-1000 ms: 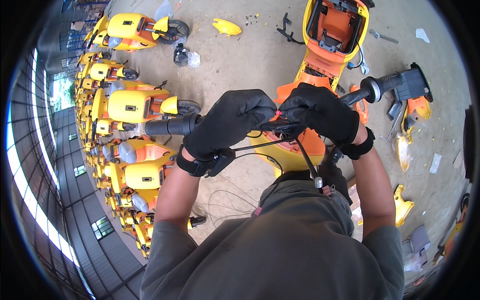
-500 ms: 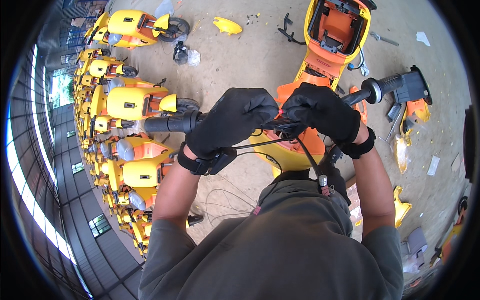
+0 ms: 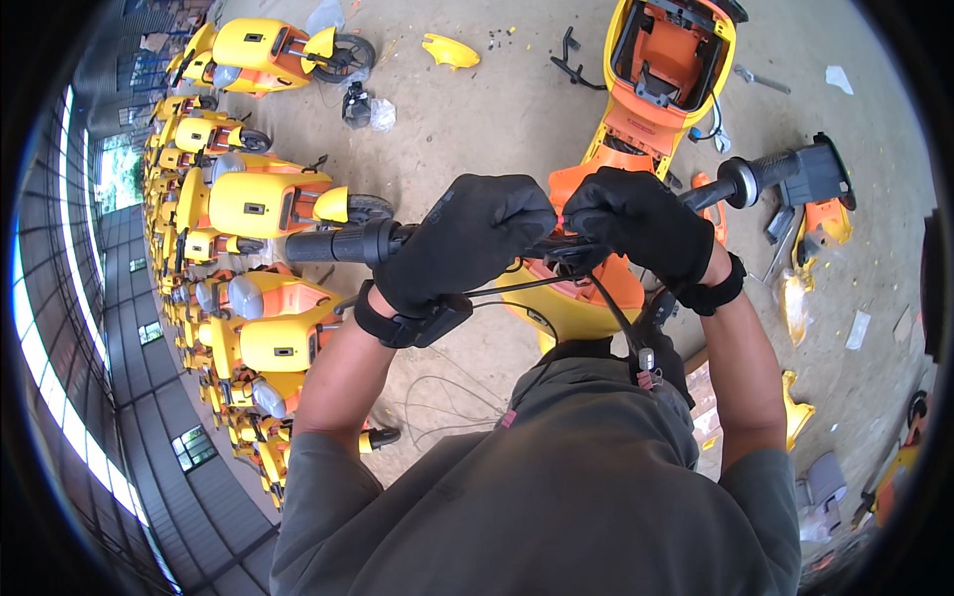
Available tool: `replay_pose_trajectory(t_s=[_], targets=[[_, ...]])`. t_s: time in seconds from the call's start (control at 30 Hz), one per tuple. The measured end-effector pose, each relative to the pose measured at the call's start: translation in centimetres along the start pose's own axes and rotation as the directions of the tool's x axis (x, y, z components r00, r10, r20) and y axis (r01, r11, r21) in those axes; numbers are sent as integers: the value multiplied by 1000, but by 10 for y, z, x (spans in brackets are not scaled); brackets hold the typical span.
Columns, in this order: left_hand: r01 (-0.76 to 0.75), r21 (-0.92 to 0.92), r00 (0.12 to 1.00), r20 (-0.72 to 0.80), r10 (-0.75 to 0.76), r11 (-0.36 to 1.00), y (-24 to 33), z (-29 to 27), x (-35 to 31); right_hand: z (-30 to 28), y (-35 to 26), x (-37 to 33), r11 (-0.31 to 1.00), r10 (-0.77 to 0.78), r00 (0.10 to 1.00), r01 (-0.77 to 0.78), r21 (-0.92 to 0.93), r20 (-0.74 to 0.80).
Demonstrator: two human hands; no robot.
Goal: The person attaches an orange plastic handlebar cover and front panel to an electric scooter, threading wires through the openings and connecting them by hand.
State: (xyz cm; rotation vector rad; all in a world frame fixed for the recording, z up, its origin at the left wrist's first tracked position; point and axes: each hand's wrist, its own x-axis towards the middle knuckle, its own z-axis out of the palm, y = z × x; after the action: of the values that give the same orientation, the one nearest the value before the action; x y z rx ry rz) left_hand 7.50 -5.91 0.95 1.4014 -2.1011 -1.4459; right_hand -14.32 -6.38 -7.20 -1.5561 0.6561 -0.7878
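Note:
My left hand (image 3: 467,233) and my right hand (image 3: 646,223), both in black gloves, meet fingertip to fingertip above the middle of a scooter's handlebar. Each is closed in a pinch. A tiny pinkish-red bit (image 3: 559,223) shows between them, too small and covered to name. The left grip (image 3: 333,245) sticks out beyond my left wrist, and the right grip (image 3: 770,169) beyond my right hand. Black cables (image 3: 512,288) run below my hands toward my body. Under them lies the scooter's yellow and orange body (image 3: 581,313), partly hidden by my hands.
Rows of yellow scooters (image 3: 260,207) stand on the left. Ahead is an open yellow and orange scooter body section (image 3: 636,127). Loose yellow panels (image 3: 452,51), a wrench (image 3: 762,79) and plastic wrap (image 3: 798,303) lie on the concrete floor. Thin loose cables (image 3: 447,402) trail at lower left.
My hands stay almost in place, with fingertips still together. Less of the thin reddish strand between them shows now. The whole view has shifted very slightly.

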Motion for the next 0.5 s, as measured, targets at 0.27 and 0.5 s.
replay_pose_trajectory(t_s=[0.27,0.5], targets=[[-35,24,999,-36,36,999,-4,3,3,2,-4,0,989,121,993,-122,81,15],[-56,2,998,19,56,998,-5,0,6,1,-5,-3,977,157,987,-158,140,21]])
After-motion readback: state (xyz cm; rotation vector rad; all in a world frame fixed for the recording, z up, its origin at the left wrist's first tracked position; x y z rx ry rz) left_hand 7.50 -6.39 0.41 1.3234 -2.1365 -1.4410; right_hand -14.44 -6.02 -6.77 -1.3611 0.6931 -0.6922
